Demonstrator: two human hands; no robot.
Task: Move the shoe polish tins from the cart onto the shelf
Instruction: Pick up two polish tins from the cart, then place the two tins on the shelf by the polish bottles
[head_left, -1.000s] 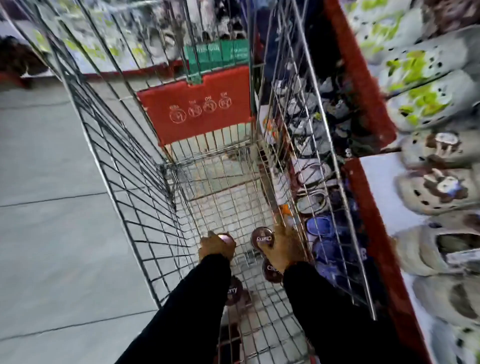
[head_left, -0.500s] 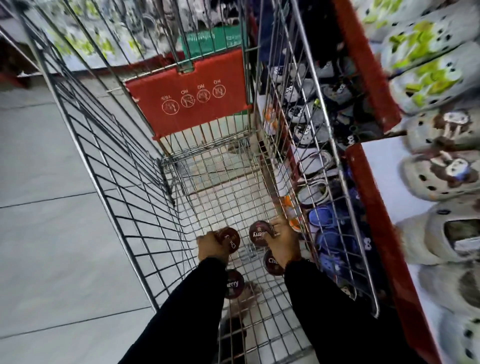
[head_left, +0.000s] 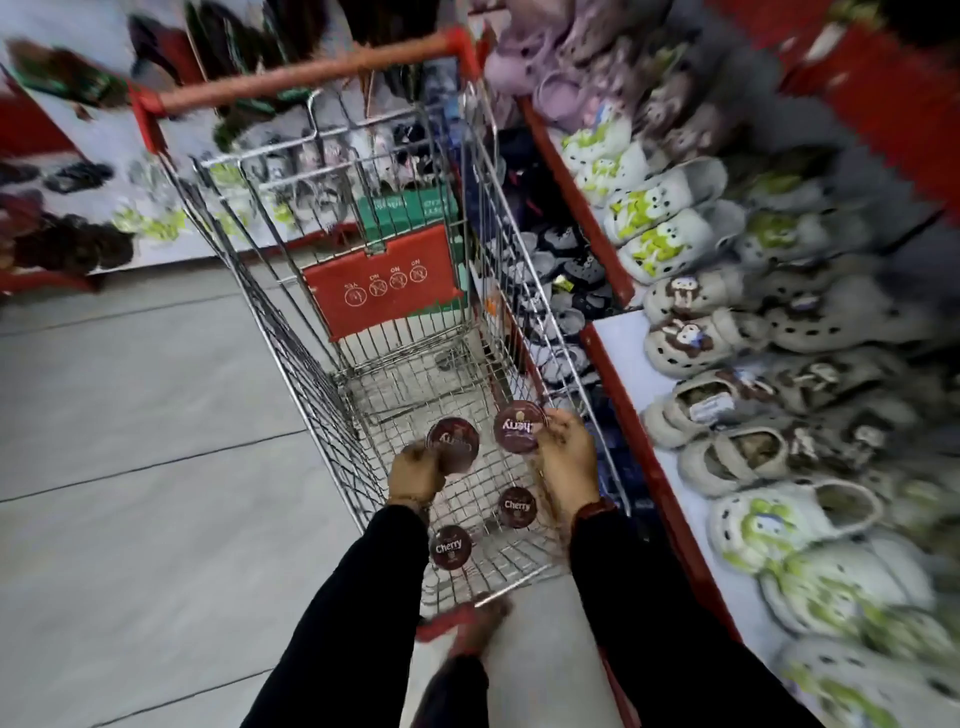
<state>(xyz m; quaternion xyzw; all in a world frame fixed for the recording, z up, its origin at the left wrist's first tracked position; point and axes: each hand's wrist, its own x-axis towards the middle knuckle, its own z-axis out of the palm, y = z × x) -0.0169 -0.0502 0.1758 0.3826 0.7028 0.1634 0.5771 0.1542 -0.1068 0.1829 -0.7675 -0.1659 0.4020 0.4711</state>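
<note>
Inside the wire cart (head_left: 291, 358), my left hand (head_left: 415, 474) grips a round dark-maroon shoe polish tin (head_left: 453, 445) by its edge. My right hand (head_left: 566, 457) holds a second tin (head_left: 519, 427), lid facing me, raised above the cart floor. Two more tins lie flat on the cart's mesh bottom: one (head_left: 517, 506) below my right hand, another (head_left: 451, 546) near my left forearm. The white shelf (head_left: 623, 353) with a red front edge runs along the right of the cart.
Rows of pale clogs (head_left: 691, 340) with green and brown charms fill the shelf on the right. A red child-seat flap (head_left: 387, 283) stands at the cart's far end under the red handle (head_left: 306, 78). Grey tiled floor (head_left: 130, 467) lies to the left. My foot (head_left: 467, 623) shows below.
Both hands have lifted their tins up off the cart floor. My view has tilted up and back, showing the cart handle and more of the shelf.
</note>
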